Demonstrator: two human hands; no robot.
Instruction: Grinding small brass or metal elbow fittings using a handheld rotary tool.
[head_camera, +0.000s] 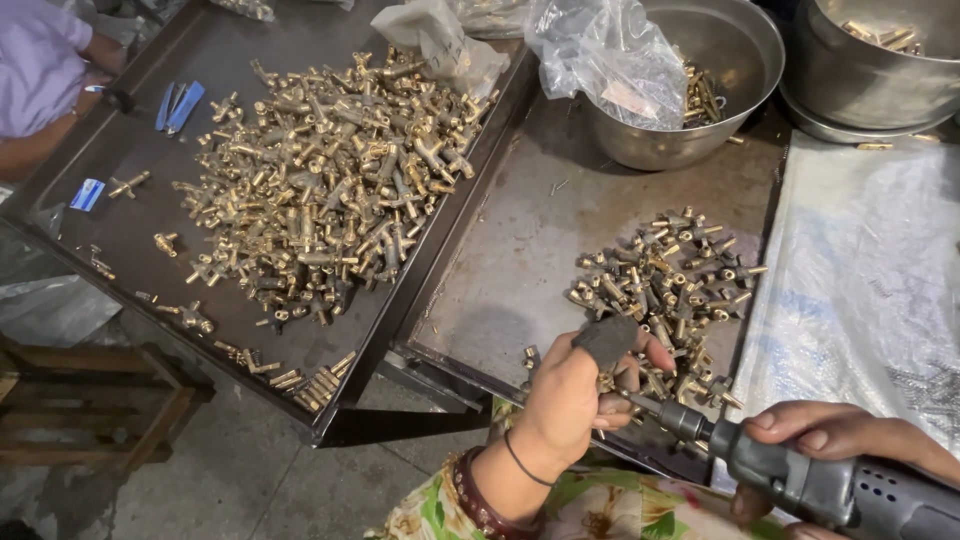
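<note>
Between both hands (575, 395) (830, 430), a brass fitting (606, 382) meets the driver (800, 480).

The power tool (830, 485) runs off the lower right corner, so its rear end is cut away. Whatever the left hand (575, 395) pinches against the tool's tip is covered by its fingers and a dark thumb guard (605, 340). The second steel bowl (880, 55) is cropped at the top and right edges. A co-worker's sleeve (35, 60) shows only partly at the upper left, the rest out of frame
</note>
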